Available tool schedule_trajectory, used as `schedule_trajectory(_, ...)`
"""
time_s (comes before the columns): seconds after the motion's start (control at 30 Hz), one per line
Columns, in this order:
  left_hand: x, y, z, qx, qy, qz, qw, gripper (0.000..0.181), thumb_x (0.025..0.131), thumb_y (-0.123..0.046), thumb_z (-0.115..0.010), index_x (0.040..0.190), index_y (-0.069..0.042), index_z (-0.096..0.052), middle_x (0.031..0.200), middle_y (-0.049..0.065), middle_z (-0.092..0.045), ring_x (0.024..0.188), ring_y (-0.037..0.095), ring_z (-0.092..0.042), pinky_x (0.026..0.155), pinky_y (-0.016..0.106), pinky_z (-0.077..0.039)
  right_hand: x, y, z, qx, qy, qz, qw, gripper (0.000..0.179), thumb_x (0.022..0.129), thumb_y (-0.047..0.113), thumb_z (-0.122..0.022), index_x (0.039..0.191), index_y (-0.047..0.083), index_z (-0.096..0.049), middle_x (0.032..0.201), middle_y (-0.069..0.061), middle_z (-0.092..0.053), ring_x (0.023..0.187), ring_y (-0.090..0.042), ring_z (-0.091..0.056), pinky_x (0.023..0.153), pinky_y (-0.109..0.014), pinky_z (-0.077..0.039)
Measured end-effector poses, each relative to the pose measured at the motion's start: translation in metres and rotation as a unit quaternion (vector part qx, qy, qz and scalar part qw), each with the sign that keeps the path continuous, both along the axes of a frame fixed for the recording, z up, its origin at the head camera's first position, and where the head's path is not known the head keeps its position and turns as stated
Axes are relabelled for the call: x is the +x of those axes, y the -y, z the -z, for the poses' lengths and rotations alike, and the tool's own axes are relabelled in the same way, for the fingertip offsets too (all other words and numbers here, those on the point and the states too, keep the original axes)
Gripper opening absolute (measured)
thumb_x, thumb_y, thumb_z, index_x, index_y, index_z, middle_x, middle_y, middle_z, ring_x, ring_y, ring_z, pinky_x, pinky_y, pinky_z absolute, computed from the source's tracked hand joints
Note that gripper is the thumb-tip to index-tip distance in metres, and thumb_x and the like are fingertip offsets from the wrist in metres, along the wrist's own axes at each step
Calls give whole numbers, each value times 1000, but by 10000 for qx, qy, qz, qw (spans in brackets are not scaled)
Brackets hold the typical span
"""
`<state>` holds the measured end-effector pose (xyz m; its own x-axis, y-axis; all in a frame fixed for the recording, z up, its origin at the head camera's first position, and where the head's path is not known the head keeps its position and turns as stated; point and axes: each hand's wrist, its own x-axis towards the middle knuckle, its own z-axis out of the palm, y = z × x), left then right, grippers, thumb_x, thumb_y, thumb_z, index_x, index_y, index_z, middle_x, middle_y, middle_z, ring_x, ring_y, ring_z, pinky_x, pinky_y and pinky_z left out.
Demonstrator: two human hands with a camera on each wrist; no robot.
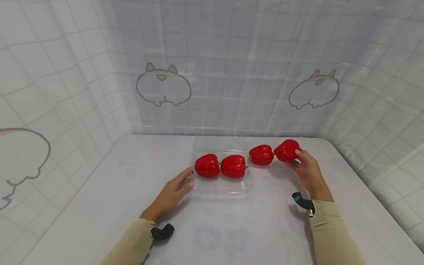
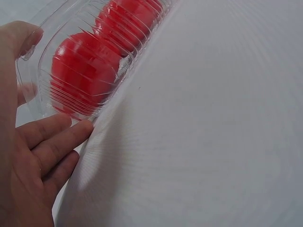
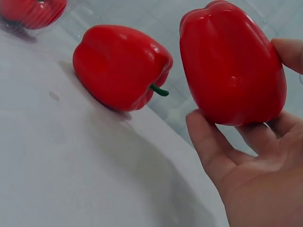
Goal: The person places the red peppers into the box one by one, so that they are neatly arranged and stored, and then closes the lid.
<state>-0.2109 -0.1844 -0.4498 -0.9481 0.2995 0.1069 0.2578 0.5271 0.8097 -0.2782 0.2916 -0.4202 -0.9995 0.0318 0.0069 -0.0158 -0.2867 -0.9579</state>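
A red bell pepper (image 3: 232, 66) is gripped in my right hand (image 1: 306, 168), the thumb on one side and the fingers beneath it. In the right wrist view it is held up off the table. Just left of it a second bell pepper (image 1: 261, 155) lies on its side, green stem toward the held one. Two more bell peppers, the left one (image 1: 207, 165) and the right one (image 1: 233, 166), lie in a row in a clear plastic container (image 1: 220, 187). My left hand (image 1: 172, 195) rests at the container's left edge, its fingers extended along the wall.
The container's clear lid (image 1: 218, 142) stands open toward the back wall. A white cloth covers the table (image 1: 212, 235). Checked curtains with cartoon animal drawings (image 1: 163, 88) surround it at the back and sides. A dark wrist device (image 1: 303, 202) is strapped to each arm.
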Motion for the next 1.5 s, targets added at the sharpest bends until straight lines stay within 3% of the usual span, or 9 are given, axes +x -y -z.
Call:
schedule_trajectory(0.17,0,-1,-3,-30,-59,-35,10000,62,102,-38,-59,157,-33,-32,155,-4,-43,137,21,-46,108,54,-41,1,1,0,-198,-355,-167,9990,63,104,24,-53,156,13,-20,153,-5,-30,130,-26,-40,101,-34,-49)
schedule_trajectory(0.37,-1,-1,-2,-82,1,-99,9999,62,101,-39,-58,157,-35,-32,155,-4,-43,140,22,-43,110,56,-38,1,3,-1,-401,-457,-225,9979,61,103,19,-53,156,14,-22,151,-4,-32,130,-25,-41,98,-31,-50)
schedule_trajectory(0.77,-1,0,0,-57,43,-84,9999,62,101,-39,-59,157,-36,-32,154,-6,-44,140,21,-43,109,56,-39,3,19,-13,-225,-1100,-664,9915,57,102,8,-52,154,12,-31,149,-8,-39,130,-26,-44,96,-33,-52)
schedule_trajectory(1.1,0,-1,-2,-27,-15,-54,10000,62,101,-39,-59,157,-35,-33,153,-3,-45,137,22,-46,108,56,-39,8,37,-23,-92,-907,-782,9928,62,100,4,-55,155,12,-29,146,-5,-40,128,-23,-45,95,-30,-53)
schedule_trajectory(1.5,1,0,-1,49,-8,-64,10000,61,101,-38,-59,157,-34,-34,153,-4,-45,136,21,-48,108,56,-40,14,52,-34,434,-961,-1254,9865,66,98,3,-53,158,12,-26,147,-8,-38,128,-25,-44,95,-31,-53)
